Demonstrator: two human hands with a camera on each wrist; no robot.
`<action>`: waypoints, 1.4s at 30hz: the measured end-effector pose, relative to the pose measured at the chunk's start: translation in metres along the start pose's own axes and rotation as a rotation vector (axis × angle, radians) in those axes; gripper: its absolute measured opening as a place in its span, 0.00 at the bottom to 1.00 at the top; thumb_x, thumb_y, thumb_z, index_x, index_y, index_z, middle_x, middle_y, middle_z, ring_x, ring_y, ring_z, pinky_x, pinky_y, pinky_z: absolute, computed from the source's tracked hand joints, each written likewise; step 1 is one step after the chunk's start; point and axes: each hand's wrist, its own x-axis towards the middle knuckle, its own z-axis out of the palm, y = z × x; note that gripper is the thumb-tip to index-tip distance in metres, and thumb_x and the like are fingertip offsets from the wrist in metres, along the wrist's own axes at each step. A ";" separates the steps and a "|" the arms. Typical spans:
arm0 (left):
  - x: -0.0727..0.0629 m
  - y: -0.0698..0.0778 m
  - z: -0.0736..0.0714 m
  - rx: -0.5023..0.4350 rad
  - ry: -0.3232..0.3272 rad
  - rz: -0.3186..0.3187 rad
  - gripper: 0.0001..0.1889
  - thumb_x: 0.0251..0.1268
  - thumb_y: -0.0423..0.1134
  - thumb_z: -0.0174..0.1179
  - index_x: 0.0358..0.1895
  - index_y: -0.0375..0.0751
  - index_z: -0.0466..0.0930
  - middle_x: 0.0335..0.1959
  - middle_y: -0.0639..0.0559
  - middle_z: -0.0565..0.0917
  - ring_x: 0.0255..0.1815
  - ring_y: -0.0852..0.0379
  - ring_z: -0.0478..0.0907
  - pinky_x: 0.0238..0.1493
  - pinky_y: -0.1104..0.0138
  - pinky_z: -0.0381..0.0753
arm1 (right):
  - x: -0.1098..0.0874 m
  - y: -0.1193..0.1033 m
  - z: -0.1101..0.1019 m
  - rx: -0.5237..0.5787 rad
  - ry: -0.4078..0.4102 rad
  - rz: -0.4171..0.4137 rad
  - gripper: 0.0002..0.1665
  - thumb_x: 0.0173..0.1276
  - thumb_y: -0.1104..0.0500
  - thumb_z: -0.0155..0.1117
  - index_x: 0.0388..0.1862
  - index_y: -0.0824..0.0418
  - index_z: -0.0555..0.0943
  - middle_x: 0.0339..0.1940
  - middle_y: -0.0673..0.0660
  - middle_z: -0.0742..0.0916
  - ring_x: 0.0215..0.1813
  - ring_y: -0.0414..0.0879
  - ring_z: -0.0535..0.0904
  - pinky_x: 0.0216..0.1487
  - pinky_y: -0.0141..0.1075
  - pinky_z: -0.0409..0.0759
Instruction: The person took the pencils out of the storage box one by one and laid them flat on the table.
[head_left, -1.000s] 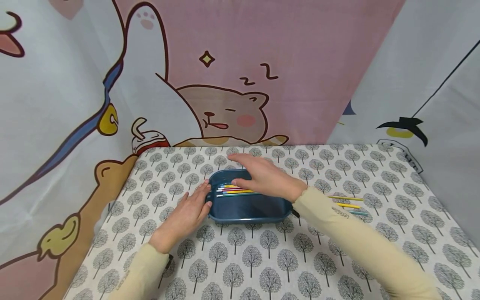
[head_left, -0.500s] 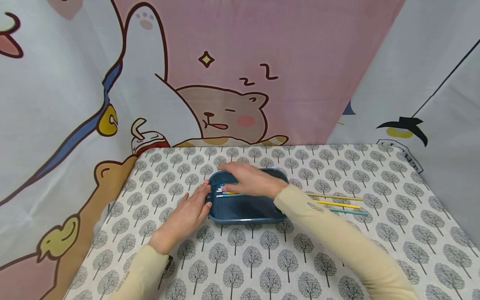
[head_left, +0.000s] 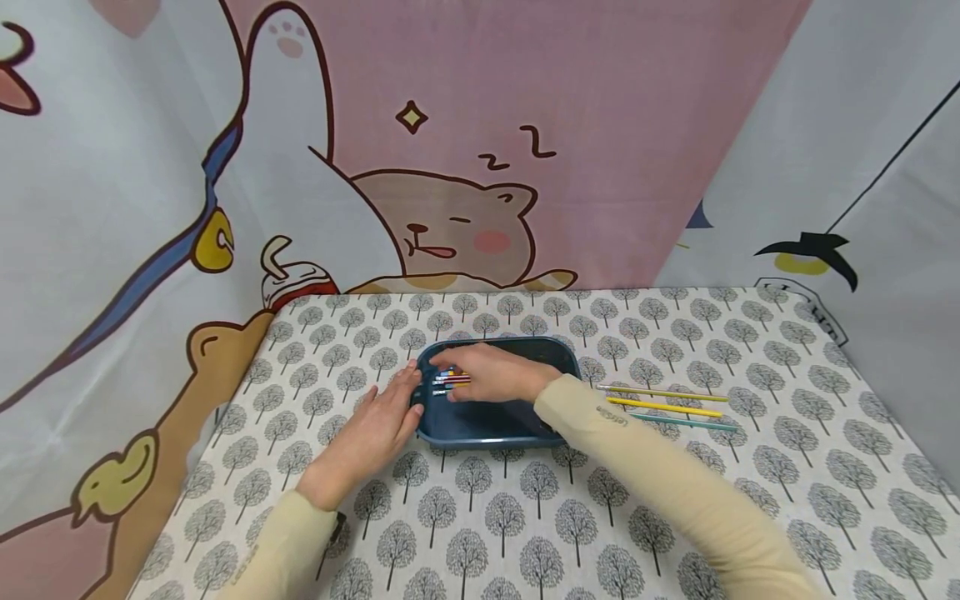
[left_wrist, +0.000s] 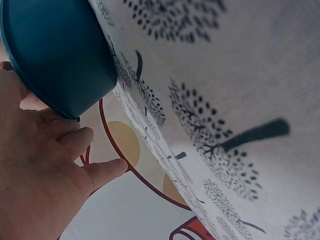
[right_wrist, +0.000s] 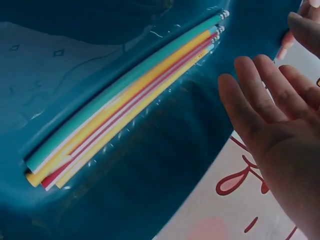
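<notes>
A dark blue plastic bin (head_left: 491, 442) sits on the table. Several pencils (right_wrist: 122, 102) lie side by side inside it, teal, yellow and dark red, with their eraser ends to the left in the head view. My right hand (head_left: 491, 373) reaches down into the bin just above these pencils, thumb and fingers spread apart; in the right wrist view the fingers are straight and hold nothing. My left hand (head_left: 375, 437) rests against the bin's left end. Its fingers touch the rim, as the left wrist view also shows; they are not wrapped round it.
On the cloth to the right of the bin lie a dull yellow pencil (head_left: 667, 393), a bright yellow pencil (head_left: 663, 407) and a teal pencil (head_left: 686, 422). A tree-print tablecloth (head_left: 480, 525) covers the table. Cartoon-printed curtains (head_left: 622, 125) stand behind and at both sides.
My right hand has moved left and lowered over the pencils in the bin. The three pencils on the cloth show more as the forearm shifted. My left hand has stayed put.
</notes>
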 end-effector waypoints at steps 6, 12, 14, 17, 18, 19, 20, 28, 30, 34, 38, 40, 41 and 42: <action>-0.001 0.000 0.000 0.003 -0.003 0.001 0.30 0.86 0.48 0.45 0.81 0.36 0.59 0.84 0.46 0.53 0.82 0.47 0.55 0.75 0.34 0.58 | 0.002 0.005 0.006 0.031 -0.040 0.015 0.37 0.72 0.55 0.73 0.76 0.60 0.72 0.68 0.58 0.83 0.66 0.49 0.80 0.68 0.41 0.78; 0.000 -0.001 0.001 0.003 0.001 0.000 0.30 0.86 0.48 0.46 0.81 0.35 0.58 0.84 0.45 0.53 0.82 0.46 0.55 0.75 0.33 0.58 | 0.004 0.011 0.010 0.016 -0.067 0.001 0.33 0.71 0.57 0.73 0.72 0.62 0.76 0.62 0.57 0.86 0.61 0.47 0.82 0.63 0.40 0.80; 0.000 -0.001 0.002 0.006 0.004 0.001 0.30 0.86 0.48 0.46 0.81 0.35 0.58 0.84 0.45 0.53 0.82 0.46 0.56 0.74 0.33 0.58 | 0.004 0.013 0.011 0.004 -0.074 0.001 0.31 0.71 0.57 0.73 0.71 0.63 0.77 0.62 0.56 0.86 0.60 0.47 0.83 0.62 0.39 0.81; 0.000 -0.001 0.002 0.009 0.010 0.005 0.30 0.86 0.47 0.46 0.81 0.35 0.58 0.84 0.44 0.54 0.82 0.46 0.56 0.74 0.33 0.58 | 0.004 0.015 0.013 -0.007 -0.075 0.010 0.29 0.71 0.57 0.73 0.69 0.63 0.79 0.63 0.55 0.85 0.58 0.46 0.84 0.61 0.39 0.82; 0.000 -0.001 0.002 0.010 0.011 0.006 0.30 0.85 0.47 0.46 0.81 0.35 0.59 0.84 0.44 0.54 0.82 0.46 0.56 0.74 0.33 0.58 | 0.004 0.016 0.013 -0.008 -0.076 0.015 0.29 0.71 0.57 0.73 0.69 0.62 0.79 0.63 0.55 0.85 0.59 0.46 0.84 0.61 0.39 0.82; 0.000 -0.001 0.002 0.010 0.012 0.007 0.30 0.86 0.47 0.46 0.81 0.35 0.59 0.84 0.44 0.54 0.82 0.46 0.56 0.74 0.33 0.58 | 0.003 0.016 0.014 -0.010 -0.075 0.021 0.29 0.71 0.56 0.73 0.68 0.62 0.80 0.63 0.55 0.85 0.59 0.45 0.84 0.61 0.38 0.82; -0.001 -0.001 0.002 0.011 0.012 0.007 0.30 0.86 0.47 0.46 0.81 0.34 0.59 0.84 0.43 0.55 0.82 0.46 0.56 0.74 0.33 0.58 | 0.003 0.017 0.014 -0.014 -0.073 0.026 0.29 0.71 0.56 0.73 0.68 0.61 0.80 0.63 0.54 0.86 0.59 0.45 0.83 0.61 0.38 0.82; -0.001 0.000 0.002 0.013 0.012 0.005 0.30 0.86 0.48 0.45 0.81 0.35 0.59 0.83 0.43 0.55 0.82 0.46 0.56 0.74 0.33 0.59 | 0.002 0.019 0.018 -0.029 -0.056 0.054 0.28 0.70 0.56 0.74 0.67 0.60 0.82 0.59 0.53 0.87 0.57 0.44 0.84 0.59 0.37 0.83; -0.001 0.000 0.002 0.014 0.013 0.005 0.30 0.86 0.48 0.45 0.81 0.35 0.59 0.83 0.43 0.55 0.82 0.46 0.56 0.74 0.33 0.59 | 0.003 0.020 0.019 -0.033 -0.052 0.057 0.27 0.70 0.56 0.74 0.66 0.60 0.82 0.58 0.54 0.88 0.56 0.44 0.85 0.59 0.37 0.83; 0.000 0.000 0.001 0.013 0.014 0.008 0.30 0.86 0.48 0.45 0.80 0.35 0.59 0.83 0.44 0.55 0.82 0.46 0.57 0.74 0.33 0.59 | 0.002 0.021 0.019 -0.067 -0.041 0.041 0.24 0.71 0.56 0.73 0.63 0.60 0.84 0.53 0.54 0.90 0.53 0.44 0.85 0.57 0.37 0.84; 0.000 0.000 0.001 0.013 0.014 0.009 0.30 0.86 0.48 0.46 0.81 0.35 0.60 0.84 0.44 0.55 0.82 0.47 0.56 0.74 0.33 0.59 | 0.002 0.022 0.019 -0.100 -0.028 0.017 0.20 0.70 0.58 0.74 0.60 0.59 0.86 0.49 0.53 0.90 0.50 0.43 0.86 0.54 0.36 0.84; 0.000 0.001 0.001 0.014 0.012 0.009 0.30 0.86 0.48 0.45 0.81 0.36 0.60 0.84 0.44 0.55 0.82 0.47 0.56 0.74 0.33 0.59 | 0.002 0.022 0.020 -0.107 -0.027 0.019 0.19 0.70 0.58 0.74 0.58 0.59 0.87 0.48 0.52 0.90 0.49 0.42 0.86 0.53 0.36 0.84; -0.001 0.001 0.001 0.015 0.011 0.008 0.30 0.86 0.49 0.45 0.81 0.36 0.60 0.84 0.44 0.55 0.82 0.47 0.56 0.74 0.33 0.59 | 0.002 0.022 0.020 -0.110 -0.025 0.020 0.18 0.69 0.59 0.74 0.57 0.58 0.87 0.47 0.51 0.90 0.48 0.42 0.86 0.53 0.35 0.84; -0.001 0.001 0.000 0.014 0.010 0.008 0.30 0.86 0.49 0.44 0.81 0.36 0.59 0.84 0.44 0.55 0.82 0.47 0.56 0.74 0.33 0.59 | 0.002 0.023 0.021 -0.113 -0.024 0.020 0.17 0.69 0.59 0.75 0.56 0.58 0.88 0.46 0.51 0.90 0.47 0.41 0.86 0.52 0.35 0.84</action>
